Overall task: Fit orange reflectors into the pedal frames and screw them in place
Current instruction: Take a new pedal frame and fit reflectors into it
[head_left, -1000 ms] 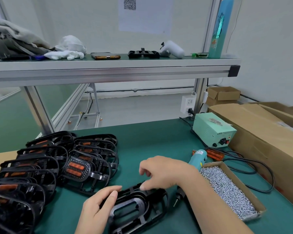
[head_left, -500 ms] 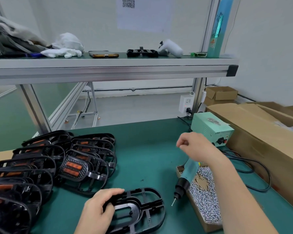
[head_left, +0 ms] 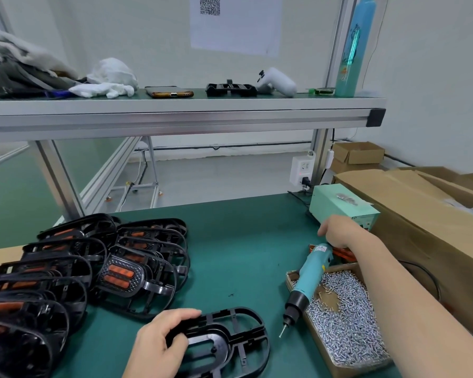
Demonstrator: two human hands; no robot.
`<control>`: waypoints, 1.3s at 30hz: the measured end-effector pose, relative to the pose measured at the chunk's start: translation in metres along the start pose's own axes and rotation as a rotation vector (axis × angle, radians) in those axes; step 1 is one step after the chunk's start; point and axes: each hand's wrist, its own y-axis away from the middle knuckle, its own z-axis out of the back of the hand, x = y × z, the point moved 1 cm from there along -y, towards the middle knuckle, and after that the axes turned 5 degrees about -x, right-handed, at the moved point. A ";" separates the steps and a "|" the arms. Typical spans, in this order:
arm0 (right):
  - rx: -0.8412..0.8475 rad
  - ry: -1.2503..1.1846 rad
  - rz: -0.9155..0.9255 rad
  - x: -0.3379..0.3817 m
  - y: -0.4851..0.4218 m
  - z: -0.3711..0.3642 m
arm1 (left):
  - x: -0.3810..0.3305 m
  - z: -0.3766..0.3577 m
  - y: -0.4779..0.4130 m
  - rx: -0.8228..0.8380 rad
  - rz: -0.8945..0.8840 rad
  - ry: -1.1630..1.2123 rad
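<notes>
My left hand (head_left: 159,342) grips the left end of an empty black pedal frame (head_left: 230,339) lying flat on the green mat near the front edge. My right hand (head_left: 339,233) is stretched out to the far right, fingers pointing down onto a few loose orange reflectors (head_left: 343,252) in front of the green power unit. Its fingertips are hidden, so I cannot tell whether it holds one. A teal electric screwdriver (head_left: 309,276) leans on the screw box (head_left: 347,371), bit pointing down-left, with no hand on it.
A pile of black pedals with orange reflectors fitted (head_left: 118,274) fills the left of the mat. The green power unit (head_left: 342,205) and a long cardboard box (head_left: 421,214) line the right side. An aluminium shelf (head_left: 175,110) runs overhead.
My right hand left the pedal frame and swung right and away, past the screwdriver, to the orange reflectors. My left hand kept its grip on the frame.
</notes>
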 end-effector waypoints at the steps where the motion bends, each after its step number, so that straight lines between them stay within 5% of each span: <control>1: 0.005 -0.027 -0.006 0.002 -0.001 0.001 | 0.000 0.000 0.000 0.002 0.005 0.005; 21: 0.084 0.243 0.006 0.047 -0.015 -0.028 | -0.001 0.001 0.000 0.020 -0.003 -0.047; 39: -0.261 -0.466 0.477 0.093 0.026 -0.021 | 0.001 0.000 0.000 -0.003 -0.083 -0.053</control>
